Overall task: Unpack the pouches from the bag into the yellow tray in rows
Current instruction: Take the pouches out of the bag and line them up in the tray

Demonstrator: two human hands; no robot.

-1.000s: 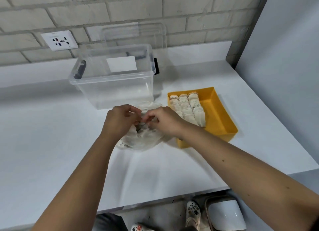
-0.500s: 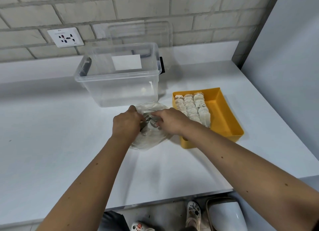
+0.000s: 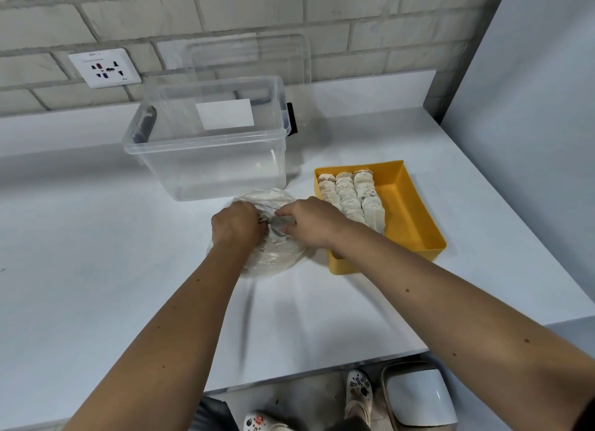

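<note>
One clear plastic bag (image 3: 273,256) on the desk (image 3: 96,269), just before the clear bin (image 3: 206,147), beside the yellow tray (image 3: 415,211); we pinch its crumpled top with left grip (image 3: 236,226) and right grip (image 3: 310,226), fingers curled; pouches (image 3: 351,195) in three rows at the tray's left

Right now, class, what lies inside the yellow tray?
Three rows of pouches fill the left half of the yellow tray; yellow floor shows beside them. The right hand hides their near ends.

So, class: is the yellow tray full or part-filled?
Part-filled: three rows of pouches sit at the left of the yellow tray; its right side is bare.
</note>
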